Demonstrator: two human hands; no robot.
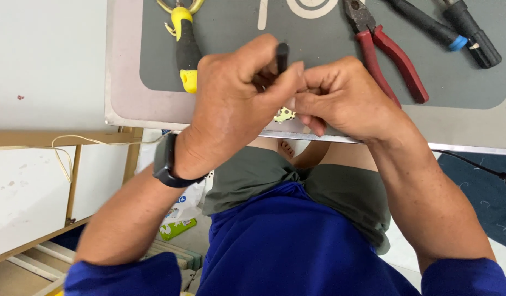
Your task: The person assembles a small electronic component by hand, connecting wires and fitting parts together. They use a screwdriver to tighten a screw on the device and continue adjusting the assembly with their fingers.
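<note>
My left hand (233, 104) is closed around a thin black tool (282, 56), whose rounded end sticks up between thumb and forefinger. My right hand (346, 96) presses against it, fingers pinched on a small pale yellowish part (284, 115) that peeks out below both hands. Most of that part is hidden by my fingers. Both hands hover over the near edge of a grey-topped small table (126, 93). A black wristband (166, 162) is on my left wrist.
On the table lie red-handled pliers (393, 55), a yellow-and-black handled tool (186, 49), and two black-handled tools (456, 30) at the top right. A wooden frame with a loose cord (72, 143) stands to the left. A black cable (483, 169) runs on the right.
</note>
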